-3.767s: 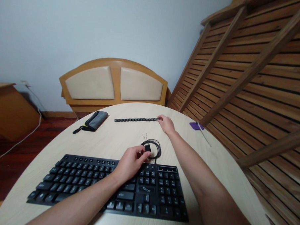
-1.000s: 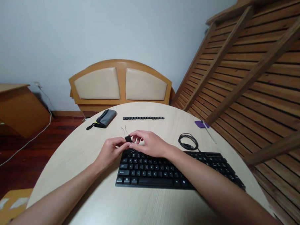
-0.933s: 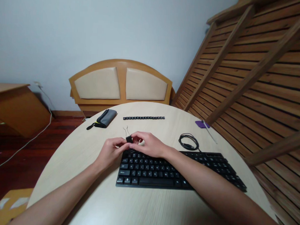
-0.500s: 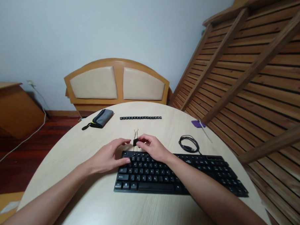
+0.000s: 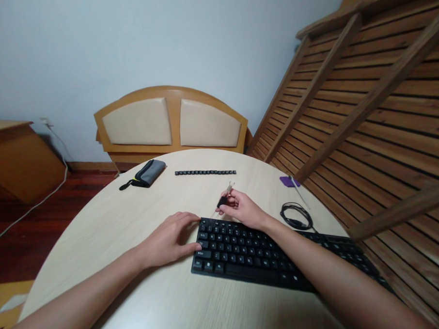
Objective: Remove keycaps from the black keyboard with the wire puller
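Note:
A black keyboard [image 5: 251,271] lies slightly angled on the round table, and its top row of keys is gone from the upper edge. My left hand [image 5: 169,237] is at its left end, the thumb on the edge keys and the fingers at the upper corner, gripping that end. In my right hand [image 5: 244,208] is a keycap puller [image 5: 222,201] with a black middle and wire loops at both ends. The puller leans over the keyboard's upper edge, its lower wires close to the top row. My right forearm covers part of the keyboard.
A row of loose keycaps [image 5: 205,172] lies farther back on the table [image 5: 144,297]. Left of it sits a grey and black pouch [image 5: 149,173]. To the right are the coiled cable [image 5: 296,215], a purple cloth [image 5: 287,181] and a thin stick-like tool [image 5: 299,191].
The keyboard and its coiled cable have shifted right and turned slightly. Both my hands have moved right too, the right one carrying the keycap puller, which now tilts more.

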{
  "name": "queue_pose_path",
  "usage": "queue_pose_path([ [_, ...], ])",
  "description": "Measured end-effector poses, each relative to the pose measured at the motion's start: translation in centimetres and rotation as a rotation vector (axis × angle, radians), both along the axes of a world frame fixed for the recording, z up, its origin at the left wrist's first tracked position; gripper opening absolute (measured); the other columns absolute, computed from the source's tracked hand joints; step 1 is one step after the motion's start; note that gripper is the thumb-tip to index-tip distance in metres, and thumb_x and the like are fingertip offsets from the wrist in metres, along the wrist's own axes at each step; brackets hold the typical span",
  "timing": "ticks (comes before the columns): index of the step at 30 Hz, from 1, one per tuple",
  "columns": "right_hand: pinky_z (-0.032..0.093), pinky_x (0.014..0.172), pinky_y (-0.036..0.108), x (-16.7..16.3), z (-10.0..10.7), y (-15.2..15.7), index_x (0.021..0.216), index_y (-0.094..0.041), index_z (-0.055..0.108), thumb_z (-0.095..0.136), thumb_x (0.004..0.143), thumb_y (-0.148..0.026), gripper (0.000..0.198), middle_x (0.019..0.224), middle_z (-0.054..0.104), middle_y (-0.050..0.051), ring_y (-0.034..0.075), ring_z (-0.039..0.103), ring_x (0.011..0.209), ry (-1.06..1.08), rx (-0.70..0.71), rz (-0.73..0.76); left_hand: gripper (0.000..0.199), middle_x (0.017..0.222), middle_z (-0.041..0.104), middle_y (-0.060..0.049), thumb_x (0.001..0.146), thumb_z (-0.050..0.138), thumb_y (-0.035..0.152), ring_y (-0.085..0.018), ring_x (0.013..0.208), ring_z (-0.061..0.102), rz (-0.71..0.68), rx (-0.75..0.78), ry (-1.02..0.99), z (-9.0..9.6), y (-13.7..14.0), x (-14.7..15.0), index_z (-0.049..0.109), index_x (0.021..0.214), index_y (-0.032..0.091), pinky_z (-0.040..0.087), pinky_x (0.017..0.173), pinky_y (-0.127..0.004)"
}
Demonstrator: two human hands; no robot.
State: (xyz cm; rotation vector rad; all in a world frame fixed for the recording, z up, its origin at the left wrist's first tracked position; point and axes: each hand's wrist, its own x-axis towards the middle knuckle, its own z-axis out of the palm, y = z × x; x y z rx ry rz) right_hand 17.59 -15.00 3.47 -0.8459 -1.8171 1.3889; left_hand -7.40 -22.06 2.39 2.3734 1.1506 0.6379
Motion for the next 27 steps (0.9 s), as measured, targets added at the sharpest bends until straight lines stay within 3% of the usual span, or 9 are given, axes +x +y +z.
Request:
queue_pose_path([
  [5, 0.052, 0.080, 0.032, -2.1, 1.5, 0.3, 0.090, -0.017, 0.053, 0.060, 0.086, -0.026, 0.013, 0.080, 0.065, 0.003, 0.015, 0.065, 0.078, -0.007, 0.069, 0.096, 0.043, 0.119, 0.061, -0.007, 0.081, 0.066, 0.037, -0.026, 0.110, 0.056, 0.003, 0.020, -0.063, -0.7, 0.5, 0.1, 0.053, 0.121, 0.025, 0.045, 0.097, -0.047],
  [10, 0.053, 0.070, 0.028, -3.5, -0.1, -0.4, 0.095, -0.019, 0.051, 0.060, 0.085, -0.024, 0.015, 0.084, 0.060, 0.000, 0.012, 0.065, 0.071, 0.064, 0.033, 0.026, 0.038, 0.119, 0.060, -0.010, 0.084, 0.059, 0.029, -0.026, 0.109, 0.057, 0.081, 0.010, -0.100, -1.2, 0.7, 0.0, 0.050, 0.120, 0.021, 0.046, 0.095, -0.047],
  [17, 0.053, 0.068, 0.027, -3.7, -0.6, -1.5, 0.098, -0.020, 0.053, 0.057, 0.087, -0.025, 0.012, 0.090, 0.061, 0.001, 0.012, 0.064, 0.070, -0.005, 0.135, -0.001, 0.041, 0.122, 0.059, -0.012, 0.080, 0.055, 0.022, -0.028, 0.112, 0.056, 0.164, -0.051, -0.138, -1.1, 0.7, 0.9, 0.049, 0.121, 0.018, 0.045, 0.097, -0.047],
  [21, 0.053, 0.074, 0.030, -3.8, -0.3, -1.8, 0.101, -0.020, 0.052, 0.056, 0.088, -0.024, 0.014, 0.091, 0.066, 0.003, 0.014, 0.065, 0.076, -0.013, 0.180, -0.020, 0.032, 0.112, 0.063, -0.010, 0.082, 0.044, 0.015, -0.024, 0.102, 0.059, 0.253, -0.140, -0.252, -0.2, 2.2, 2.1, 0.052, 0.112, 0.016, 0.046, 0.093, -0.043],
  [27, 0.054, 0.074, 0.030, -3.5, -0.2, -2.3, 0.104, -0.021, 0.049, 0.054, 0.089, -0.022, 0.016, 0.086, 0.070, 0.002, 0.016, 0.068, 0.077, -0.051, 0.177, -0.013, 0.019, 0.098, 0.066, -0.006, 0.087, 0.040, 0.019, -0.021, 0.095, 0.060, 0.339, -0.100, -0.391, -0.4, 3.7, 2.6, 0.056, 0.097, 0.017, 0.046, 0.089, -0.037],
])
